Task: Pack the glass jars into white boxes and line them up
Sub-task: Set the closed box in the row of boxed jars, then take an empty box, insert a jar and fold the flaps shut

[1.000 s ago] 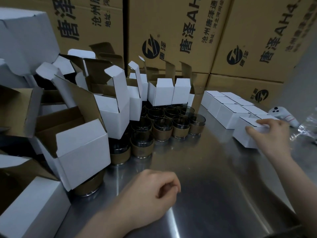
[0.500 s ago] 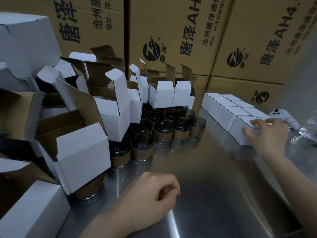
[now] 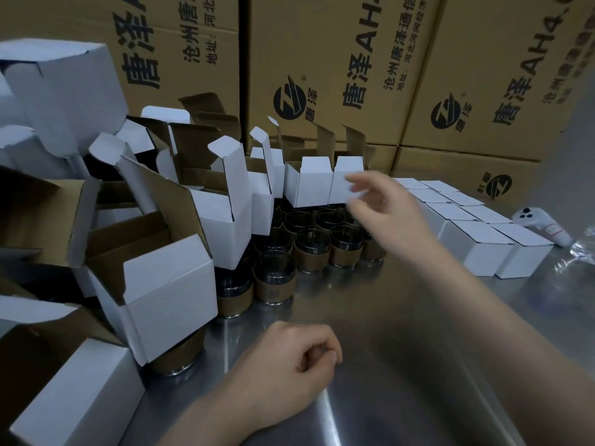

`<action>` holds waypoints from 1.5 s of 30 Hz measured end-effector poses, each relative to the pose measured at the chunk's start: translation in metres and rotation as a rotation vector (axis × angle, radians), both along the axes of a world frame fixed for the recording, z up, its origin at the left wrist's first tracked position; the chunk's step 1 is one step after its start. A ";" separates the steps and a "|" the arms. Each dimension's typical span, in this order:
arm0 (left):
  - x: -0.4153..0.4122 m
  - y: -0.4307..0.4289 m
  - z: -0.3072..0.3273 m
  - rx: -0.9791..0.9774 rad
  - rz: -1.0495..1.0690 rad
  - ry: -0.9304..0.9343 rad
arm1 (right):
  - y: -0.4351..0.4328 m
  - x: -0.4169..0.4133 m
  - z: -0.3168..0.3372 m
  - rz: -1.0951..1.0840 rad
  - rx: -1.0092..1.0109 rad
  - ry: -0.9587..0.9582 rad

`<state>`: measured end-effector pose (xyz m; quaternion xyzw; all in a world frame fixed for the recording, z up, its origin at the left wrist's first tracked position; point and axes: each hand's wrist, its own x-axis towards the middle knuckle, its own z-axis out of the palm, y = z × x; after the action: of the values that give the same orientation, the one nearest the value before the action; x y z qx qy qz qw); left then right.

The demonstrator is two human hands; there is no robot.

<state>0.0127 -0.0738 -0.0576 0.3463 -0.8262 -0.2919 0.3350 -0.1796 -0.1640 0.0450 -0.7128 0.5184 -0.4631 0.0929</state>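
A: Largest items first. What stands at the back?

B: Brown cartons (image 3: 322,59) with black print, stacked along the far side of the steel table (image 3: 402,365).

A: And the left side?

B: A loose pile of open white boxes (image 3: 170,284), flaps up, several tilted. The nearest one rests on top of a jar.

A: Location of the packed units?

B: The closed white boxes (image 3: 483,249) sit on the right in two rows, touching each other, running back toward the cartons.

A: The glass jars?

B: The glass jars (image 3: 310,252) stand upright in a cluster at mid-table, between the open pile and the closed rows. Each has a brown band round its lower half.

A: Hand status?

B: The right hand (image 3: 386,214) is above the jars, blurred, fingers spread apart, holding nothing. The left hand (image 3: 289,358) rests on the table near the front edge, fingers curled together into a fist, also holding nothing.

A: Anything smaller?

B: A white controller (image 3: 534,223) lies just beyond the closed rows.
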 end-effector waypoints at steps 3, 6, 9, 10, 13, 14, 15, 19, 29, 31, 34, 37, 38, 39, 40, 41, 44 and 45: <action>0.000 -0.001 0.000 -0.001 0.004 0.015 | 0.010 0.056 0.018 0.256 0.082 -0.058; 0.001 -0.002 0.000 0.002 0.018 0.020 | 0.015 0.097 0.031 0.334 0.036 -0.025; 0.001 -0.003 0.000 0.006 0.025 0.023 | 0.011 0.119 0.041 0.343 0.060 -0.005; 0.001 -0.002 0.000 0.007 0.026 0.026 | 0.009 0.123 0.043 0.338 0.089 -0.007; 0.001 -0.002 0.000 0.014 0.028 0.033 | 0.004 0.129 0.044 0.314 0.143 0.001; 0.001 -0.003 0.000 0.019 0.028 0.035 | 0.004 0.130 0.043 0.309 0.146 0.010; 0.001 -0.003 0.000 0.024 0.028 0.037 | 0.003 0.130 0.042 0.304 0.144 0.011; 0.000 -0.003 0.000 0.040 0.045 0.054 | 0.002 0.126 0.039 0.273 0.116 -0.075; 0.001 0.000 0.004 0.070 0.030 0.107 | -0.006 0.126 0.035 0.393 0.269 -0.136; 0.001 0.000 0.005 0.088 0.035 0.118 | -0.005 0.123 0.033 0.394 0.236 -0.195; 0.000 0.001 0.007 0.096 0.050 0.122 | -0.003 0.115 0.033 0.400 0.192 -0.252; 0.000 0.001 0.008 0.103 0.063 0.141 | -0.001 0.106 0.035 0.404 0.142 -0.259; 0.000 0.001 0.008 0.103 0.066 0.149 | 0.000 0.103 0.035 0.404 0.125 -0.269; 0.000 0.002 0.009 0.100 0.071 0.156 | 0.001 0.099 0.036 0.406 0.108 -0.289; 0.000 0.002 0.009 0.095 0.081 0.165 | 0.002 0.095 0.036 0.410 0.093 -0.318; 0.000 0.003 0.009 0.090 0.096 0.181 | 0.003 0.090 0.035 0.416 0.081 -0.358; 0.001 0.004 0.012 0.046 0.168 0.288 | 0.006 0.075 0.033 0.424 0.059 -0.492; 0.002 0.004 0.012 0.016 0.198 0.328 | 0.007 0.070 0.031 0.428 0.054 -0.536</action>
<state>0.0147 -0.0702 -0.0452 0.3764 -0.7201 -0.3166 0.4894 -0.1100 -0.1574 0.0763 -0.6558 0.3261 -0.5901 0.3397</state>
